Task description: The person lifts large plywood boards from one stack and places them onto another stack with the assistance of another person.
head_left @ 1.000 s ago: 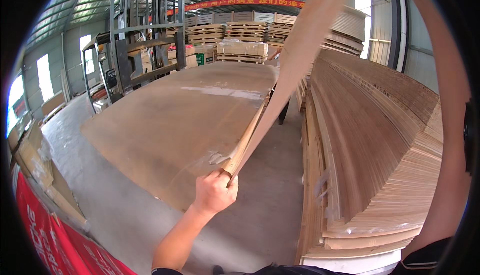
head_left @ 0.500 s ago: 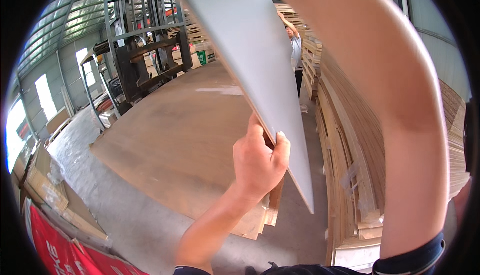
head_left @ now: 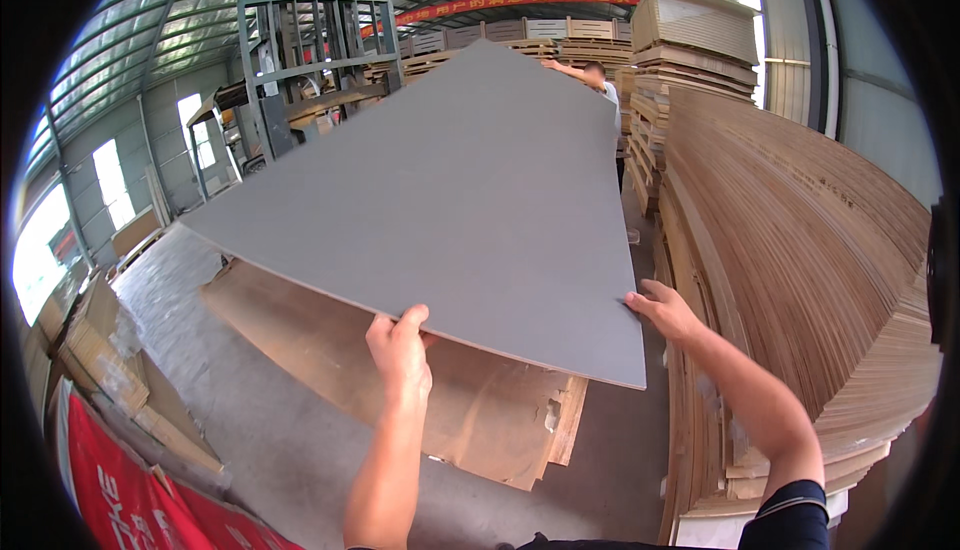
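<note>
A large grey board (head_left: 430,180) slopes above a brown sheet-topped stack (head_left: 480,435). My left hand (head_left: 400,350) is closed on its near edge, thumb on top and fingers underneath. At the right edge, close to the near right corner, my right hand (head_left: 665,312) touches the board with a fingertip, its fingers apart. Another person (head_left: 597,78) stands at the far right side, an arm stretched toward the board's far edge. The board covers most of the stack.
A forklift (head_left: 262,80) stands at the far left. Along the right runs a long stack of brown sheets (head_left: 790,220), with stacked pale panels (head_left: 695,25) behind. Leaning boards (head_left: 125,380) and a red cloth (head_left: 130,480) line the left. Grey floor (head_left: 270,400) shows between.
The board has turned from steeply tilted to much flatter, spreading over the stack. My right hand has come down from above to its right edge. My left hand has moved left and lower.
</note>
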Motion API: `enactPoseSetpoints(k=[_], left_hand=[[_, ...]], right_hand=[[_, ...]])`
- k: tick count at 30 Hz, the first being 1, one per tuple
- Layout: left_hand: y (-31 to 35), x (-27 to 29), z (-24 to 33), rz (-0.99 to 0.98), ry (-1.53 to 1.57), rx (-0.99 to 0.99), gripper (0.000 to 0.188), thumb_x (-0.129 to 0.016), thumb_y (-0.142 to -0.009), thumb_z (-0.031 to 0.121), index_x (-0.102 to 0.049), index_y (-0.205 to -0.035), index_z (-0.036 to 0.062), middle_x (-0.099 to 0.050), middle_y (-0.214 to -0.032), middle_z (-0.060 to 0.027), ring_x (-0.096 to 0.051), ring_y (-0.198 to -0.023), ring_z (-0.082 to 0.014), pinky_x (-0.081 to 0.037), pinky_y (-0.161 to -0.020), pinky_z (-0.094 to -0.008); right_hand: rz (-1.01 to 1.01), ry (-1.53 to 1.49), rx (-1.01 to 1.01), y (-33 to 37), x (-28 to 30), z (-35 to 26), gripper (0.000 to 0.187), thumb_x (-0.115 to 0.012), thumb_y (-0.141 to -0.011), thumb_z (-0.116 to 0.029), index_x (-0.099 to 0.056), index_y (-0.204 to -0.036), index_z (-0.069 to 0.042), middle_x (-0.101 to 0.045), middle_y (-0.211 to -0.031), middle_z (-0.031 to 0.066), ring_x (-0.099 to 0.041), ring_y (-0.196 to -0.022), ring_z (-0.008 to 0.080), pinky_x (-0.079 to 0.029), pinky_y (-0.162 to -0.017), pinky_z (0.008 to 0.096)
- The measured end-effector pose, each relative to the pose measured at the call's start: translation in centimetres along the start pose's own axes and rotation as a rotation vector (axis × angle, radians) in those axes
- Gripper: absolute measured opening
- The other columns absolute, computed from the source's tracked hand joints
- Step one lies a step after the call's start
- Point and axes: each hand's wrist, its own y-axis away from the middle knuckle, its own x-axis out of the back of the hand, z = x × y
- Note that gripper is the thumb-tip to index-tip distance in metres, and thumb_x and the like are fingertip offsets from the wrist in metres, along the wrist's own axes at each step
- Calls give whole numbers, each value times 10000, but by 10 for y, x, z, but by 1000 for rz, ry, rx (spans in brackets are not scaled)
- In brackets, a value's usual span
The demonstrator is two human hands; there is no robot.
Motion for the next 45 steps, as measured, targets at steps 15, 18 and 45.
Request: enactPoseSetpoints(k=[15, 18, 45], left_hand=[[0, 48, -8, -40, 94, 164, 155, -624, -811, 88, -583, -912, -22, -640, -887, -108, -651, -764, -220, -540, -650, -340], [1, 49, -1, -69, 72, 154, 163, -626, -811, 96, -586, -926, -13, -635, -892, -106, -646, -777, -211, -537, -654, -338], [-37, 127, -18, -9, -46, 258, 204, -659, -823, 143, -653, -984, 18, -608, -894, -69, -568, -842, -172, -455, -716, -311]], right_hand=[[-66, -954, -151, 28, -55, -39, 223, -544, -908, -183, -651, -885, 12, -669, -827, 91, -633, -715, 165, -502, -634, 308], [-44, -986, -204, 34, -62, -41, 205, -548, -899, -184, -646, -854, -10, -641, -747, 60, -593, -632, 150, -458, -556, 286], [-164, -854, -153, 66, -99, -42, 284, -540, -963, -278, -646, -914, -20, -635, -725, 46, -580, -601, 119, -474, -562, 258]])
